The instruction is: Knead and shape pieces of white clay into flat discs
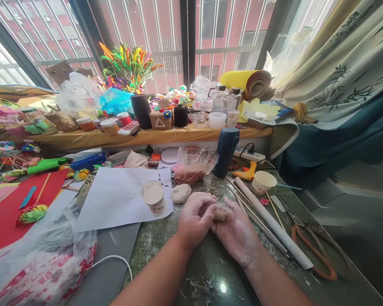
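Observation:
My left hand (196, 219) and my right hand (238, 233) meet over the dark table, both dusted with white powder. Between them is a small lump of pale clay (221, 213). The left thumb presses on it with the fingers curled, while the right hand cradles it palm up. Another flattened piece of clay (181, 193) lies just beyond the left hand. To its left, a paper cup (158, 207) topped with pale material stands on the edge of a white paper sheet (115, 195). A clear bag of reddish-brown material (191, 172) sits behind.
Right of my hands lie a white rolling rod (274, 223), thin sticks and orange-handled scissors (315, 255). A paper cup (263, 182), an orange glue gun (247, 171) and a dark blue flask (226, 152) stand behind. A plastic bag (51, 259) lies front left; the sill (178, 135) is crowded.

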`<state>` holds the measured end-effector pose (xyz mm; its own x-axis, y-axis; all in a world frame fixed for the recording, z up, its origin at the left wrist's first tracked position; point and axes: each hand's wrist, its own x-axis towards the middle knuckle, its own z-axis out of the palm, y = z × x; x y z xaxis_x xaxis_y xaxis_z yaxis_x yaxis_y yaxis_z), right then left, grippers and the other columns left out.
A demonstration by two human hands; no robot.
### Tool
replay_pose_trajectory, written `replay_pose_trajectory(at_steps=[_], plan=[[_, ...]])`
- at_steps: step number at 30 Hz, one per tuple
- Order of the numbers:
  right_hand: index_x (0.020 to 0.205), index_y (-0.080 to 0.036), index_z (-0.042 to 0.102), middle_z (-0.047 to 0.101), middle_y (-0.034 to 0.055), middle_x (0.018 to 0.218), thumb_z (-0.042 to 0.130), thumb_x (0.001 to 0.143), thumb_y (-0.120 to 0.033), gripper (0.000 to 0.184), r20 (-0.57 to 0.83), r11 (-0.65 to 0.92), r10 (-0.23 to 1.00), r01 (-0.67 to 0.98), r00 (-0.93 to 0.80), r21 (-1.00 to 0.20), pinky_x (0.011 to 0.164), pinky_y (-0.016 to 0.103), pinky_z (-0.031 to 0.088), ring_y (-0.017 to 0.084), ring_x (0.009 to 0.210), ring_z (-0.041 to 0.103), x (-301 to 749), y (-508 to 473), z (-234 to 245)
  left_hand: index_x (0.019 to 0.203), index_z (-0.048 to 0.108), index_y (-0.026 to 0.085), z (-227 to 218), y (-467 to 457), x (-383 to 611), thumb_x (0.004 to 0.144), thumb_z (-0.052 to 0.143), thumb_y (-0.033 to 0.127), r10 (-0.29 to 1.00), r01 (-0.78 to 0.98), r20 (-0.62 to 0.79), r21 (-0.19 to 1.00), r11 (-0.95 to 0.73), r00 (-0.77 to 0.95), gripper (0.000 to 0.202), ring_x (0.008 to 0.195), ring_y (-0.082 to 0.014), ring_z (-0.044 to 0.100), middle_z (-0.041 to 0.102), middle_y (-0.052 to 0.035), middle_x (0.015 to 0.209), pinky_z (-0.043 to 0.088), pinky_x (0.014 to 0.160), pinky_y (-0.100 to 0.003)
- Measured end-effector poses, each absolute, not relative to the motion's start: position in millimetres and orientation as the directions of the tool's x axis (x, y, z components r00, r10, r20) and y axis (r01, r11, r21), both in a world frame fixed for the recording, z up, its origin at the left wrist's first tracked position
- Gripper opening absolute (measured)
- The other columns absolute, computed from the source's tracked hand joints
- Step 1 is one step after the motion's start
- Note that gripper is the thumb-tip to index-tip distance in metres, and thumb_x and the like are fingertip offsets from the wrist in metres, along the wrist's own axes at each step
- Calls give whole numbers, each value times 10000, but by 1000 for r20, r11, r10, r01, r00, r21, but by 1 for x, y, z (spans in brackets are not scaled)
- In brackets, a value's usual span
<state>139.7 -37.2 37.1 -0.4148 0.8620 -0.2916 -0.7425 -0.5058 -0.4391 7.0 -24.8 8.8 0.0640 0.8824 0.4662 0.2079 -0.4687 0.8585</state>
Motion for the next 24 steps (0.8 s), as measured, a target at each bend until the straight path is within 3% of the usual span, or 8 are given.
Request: replay_pose_trajectory(at_steps=[3, 6, 9, 12, 16, 19, 21, 24], plan=[[990, -146, 746, 775, 117, 999, 585, 933, -514, 406, -225, -556, 830, -723, -511, -410, 963, 414, 550, 275, 1043, 706, 146, -37, 42, 1105, 717, 234, 10, -24, 8, 807, 795, 361, 877, 362, 452, 800, -478, 160, 333, 1142, -277, 640, 713, -105, 1170, 498, 1043, -454], [985, -151, 736, 777, 120, 978, 537, 945, -572, 467, -234, -588, 808, -708, -541, -391, 921, 430, 574, 289, 1036, 714, 152, -34, 39, 1141, 704, 256, 15, -26, 10, 806, 789, 327, 877, 419, 440, 771, -480, 195, 353, 1110, -262, 662, 739, -84, 1147, 453, 1094, -480], [924, -172, 724, 776, 102, 884, 545, 933, -587, 453, -315, -612, 790, -699, -525, -370, 844, 414, 603, 283, 943, 737, 153, -29, 33, 1155, 703, 303, 22, -31, 12, 785, 817, 356, 834, 435, 426, 715, -548, 351, 391, 1177, -283, 650, 772, -46, 1111, 236, 1230, -563], [891, -173, 711, 770, 96, 837, 582, 919, -551, 400, -385, -625, 775, -696, -501, -354, 771, 379, 613, 262, 844, 747, 153, -25, 28, 1178, 708, 335, 26, -35, 13, 799, 808, 404, 810, 452, 414, 680, -578, 415, 398, 1355, -323, 530, 730, -46, 1270, 85, 1254, -595], [917, -128, 710, 741, 82, 738, 564, 945, -433, 340, -470, -571, 789, -755, -396, -322, 570, 257, 569, 166, 604, 690, 154, -22, 26, 1097, 728, 283, 19, -32, 12, 914, 664, 333, 871, 428, 452, 760, -488, 190, 200, 1313, -294, 541, 681, -81, 1305, 294, 1186, -530], [842, -122, 695, 651, 42, 585, 577, 939, -480, 389, -451, -587, 791, -720, -413, -370, 368, 172, 380, 117, 442, 562, 154, -23, 27, 1045, 701, 226, 10, -24, 9, 987, 548, 339, 902, 282, 431, 867, -411, -10, 199, 1202, -261, 601, 689, -102, 1202, 426, 1089, -453], [736, -149, 643, 554, -9, 490, 638, 903, -532, 418, -417, -594, 797, -690, -436, -413, 332, 138, 259, 90, 388, 473, 152, -25, 29, 1023, 685, 209, 5, -20, 9, 1014, 498, 376, 915, 162, 391, 913, -374, -94, 251, 1142, -249, 625, 698, -97, 1131, 457, 1052, -421], [671, -185, 547, 429, -87, 424, 763, 811, -563, 458, -424, -569, 816, -674, -392, -471, 332, 121, 178, 52, 336, 353, 146, -29, 29, 981, 690, 205, 5, -18, 10, 1016, 495, 411, 936, 74, 324, 946, -317, -136, 286, 1063, -239, 648, 712, -85, 1047, 481, 1005, -388]])
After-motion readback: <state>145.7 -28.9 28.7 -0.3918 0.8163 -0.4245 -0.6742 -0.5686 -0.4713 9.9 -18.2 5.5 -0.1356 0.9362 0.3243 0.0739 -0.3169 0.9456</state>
